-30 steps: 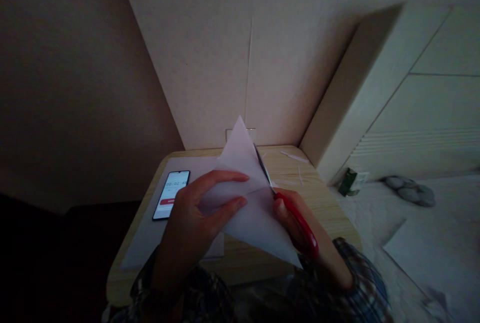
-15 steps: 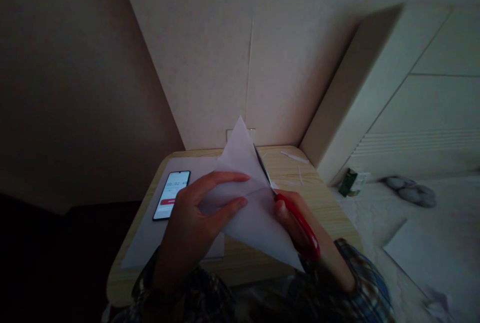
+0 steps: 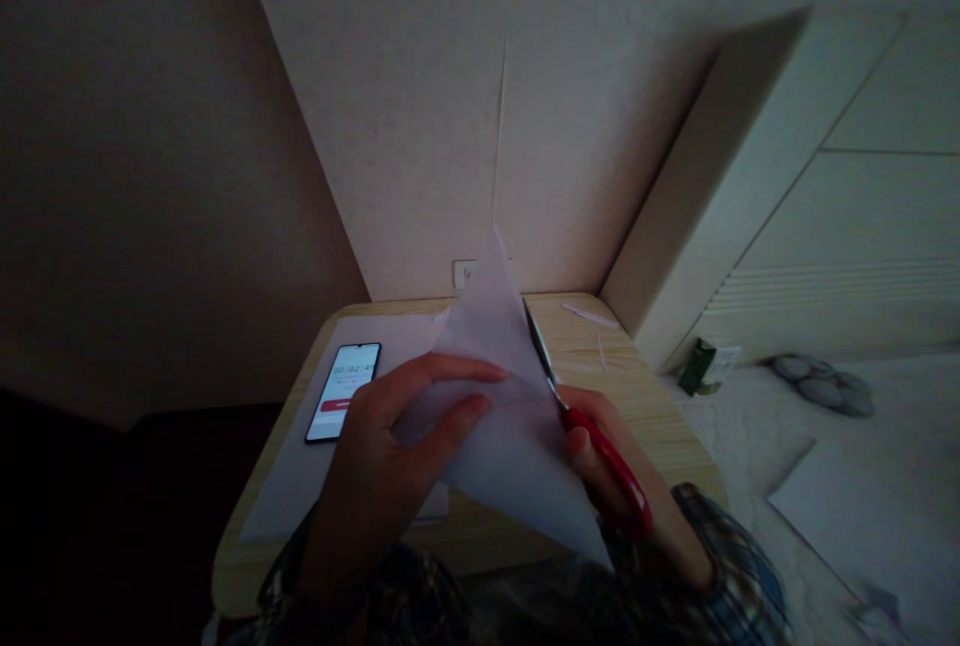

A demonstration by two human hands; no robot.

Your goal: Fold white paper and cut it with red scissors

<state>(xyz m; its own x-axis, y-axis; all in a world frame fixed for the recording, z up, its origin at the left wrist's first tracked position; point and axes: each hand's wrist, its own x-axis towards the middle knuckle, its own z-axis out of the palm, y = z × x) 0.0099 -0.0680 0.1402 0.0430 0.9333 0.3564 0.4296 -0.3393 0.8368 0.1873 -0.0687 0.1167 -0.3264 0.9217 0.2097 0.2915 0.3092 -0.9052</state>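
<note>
A folded white sheet of paper [image 3: 517, 446] is held above the table, its pointed tip towards the wall. My left hand [image 3: 405, 426] grips it from the left, with the thumb and index finger lying on its face. My right hand [image 3: 611, 456] is closed around the red handles of a pair of scissors [image 3: 611, 471]. The dark blades point away from me, along the paper's right edge; whether they touch the paper I cannot tell. Part of the right hand's fingers is hidden behind the handles.
On the wooden table [image 3: 480, 546], a phone [image 3: 343, 391] showing a timer lies on white paper [image 3: 285, 486] at the left. Thin paper strips [image 3: 590, 316] lie at the back right. Grey slippers [image 3: 821, 384], a small green box [image 3: 697, 366] and white paper [image 3: 855, 506] are beyond the table's right side.
The scissors and my right hand have shifted slightly right and towards me. The paper's tip has swung a little to the right. My left hand still grips the paper.
</note>
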